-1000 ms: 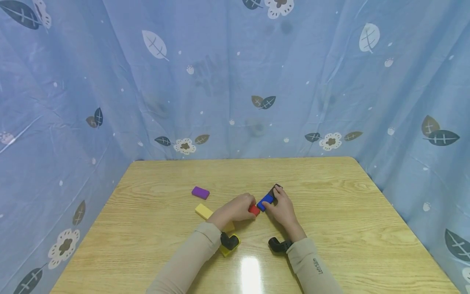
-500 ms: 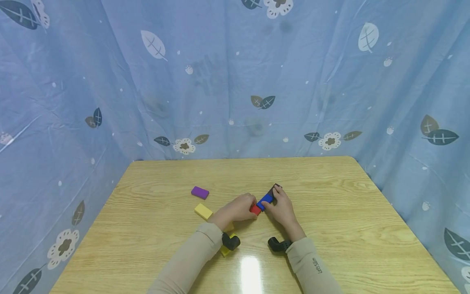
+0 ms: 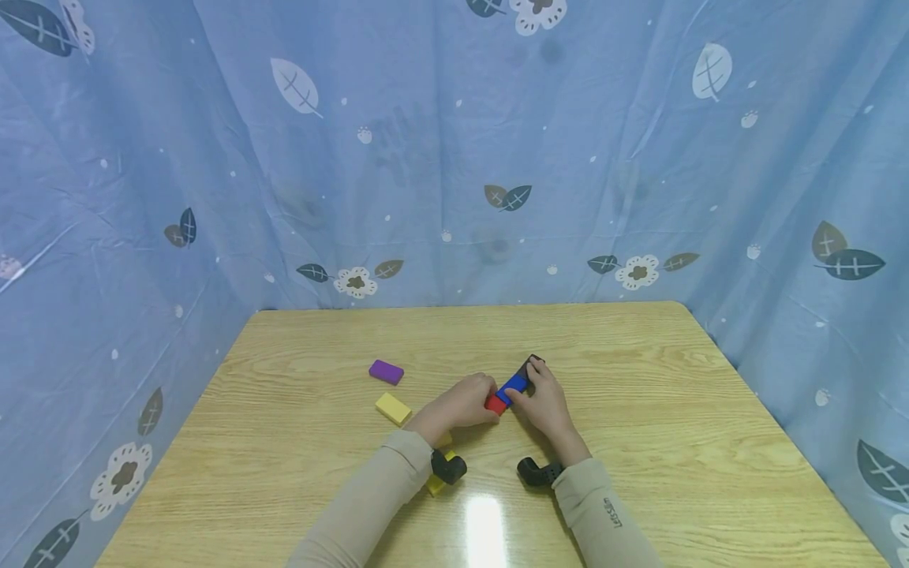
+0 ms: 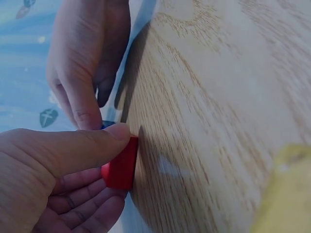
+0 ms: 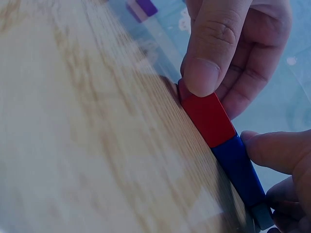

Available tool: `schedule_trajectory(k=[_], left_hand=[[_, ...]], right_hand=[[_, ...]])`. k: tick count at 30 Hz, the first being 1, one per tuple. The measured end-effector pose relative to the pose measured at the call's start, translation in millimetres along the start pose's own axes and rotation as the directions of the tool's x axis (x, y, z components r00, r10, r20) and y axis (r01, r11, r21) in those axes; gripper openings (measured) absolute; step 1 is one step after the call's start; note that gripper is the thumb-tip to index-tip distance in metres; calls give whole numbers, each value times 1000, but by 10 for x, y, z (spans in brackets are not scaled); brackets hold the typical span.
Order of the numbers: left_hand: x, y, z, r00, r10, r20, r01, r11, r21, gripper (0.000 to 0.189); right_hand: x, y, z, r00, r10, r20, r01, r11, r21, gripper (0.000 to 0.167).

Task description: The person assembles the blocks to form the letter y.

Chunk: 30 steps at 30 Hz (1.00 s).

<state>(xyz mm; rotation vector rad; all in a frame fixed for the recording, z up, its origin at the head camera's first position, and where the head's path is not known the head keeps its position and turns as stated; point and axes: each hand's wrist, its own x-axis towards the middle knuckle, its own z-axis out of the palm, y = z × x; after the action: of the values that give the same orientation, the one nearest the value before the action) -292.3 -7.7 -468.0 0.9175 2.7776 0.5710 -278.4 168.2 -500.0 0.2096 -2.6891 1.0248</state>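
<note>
In the head view, pinching the red block (image 3: 495, 405) in the left hand (image 3: 460, 403) against the blue block (image 3: 513, 387); gripping the row at the blue block and black block (image 3: 525, 369) with the right hand (image 3: 545, 403), apparently for steadiness. From the left wrist, clasped low by the table (image 4: 204, 107). From the right, lined up end to end, probably for flush contact.

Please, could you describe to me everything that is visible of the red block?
The red block is a plain, straight-edged, oblong-looking piece with a smooth surface; it may be painted wood or plastic, but I cannot tell. It seems to lie flat on the wooden table, set at a slant in the head view. One end meets the end of the blue block, with no gap visible. The left hand pinches it near the other end, so part of it is hidden.
</note>
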Motion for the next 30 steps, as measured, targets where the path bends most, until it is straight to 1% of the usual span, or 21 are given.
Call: schedule_trajectory(k=[4,9,15,22,26,30], left_hand=[[5,2,-1,1000,2,1,-2,1000,-10,28],[6,10,-7,1000,-3,13,4,1000,-26,29],[14,14,-20,1000,-14,27,14,999,-32,31],[3,25,-42,1000,-3,16,3,1000,-20,34],[-5,33,-42,1000,8,7,-8,999,-34,34],[-10,45,-47,1000,8,11,-8,999,-39,33]], right_hand=[[1,3,8,1000,9,5,-9,1000,5,69],[4,-2,4,999,33,37,-34,999,13,70],[-2,0,4,998,22,56,-23,1000,15,70],[-28,2,-17,995,7,104,-9,1000,18,83],[-41,-10,-21,989,35,142,-37,999,14,90],[-48,-21,-29,984,56,169,-60,998,19,95]])
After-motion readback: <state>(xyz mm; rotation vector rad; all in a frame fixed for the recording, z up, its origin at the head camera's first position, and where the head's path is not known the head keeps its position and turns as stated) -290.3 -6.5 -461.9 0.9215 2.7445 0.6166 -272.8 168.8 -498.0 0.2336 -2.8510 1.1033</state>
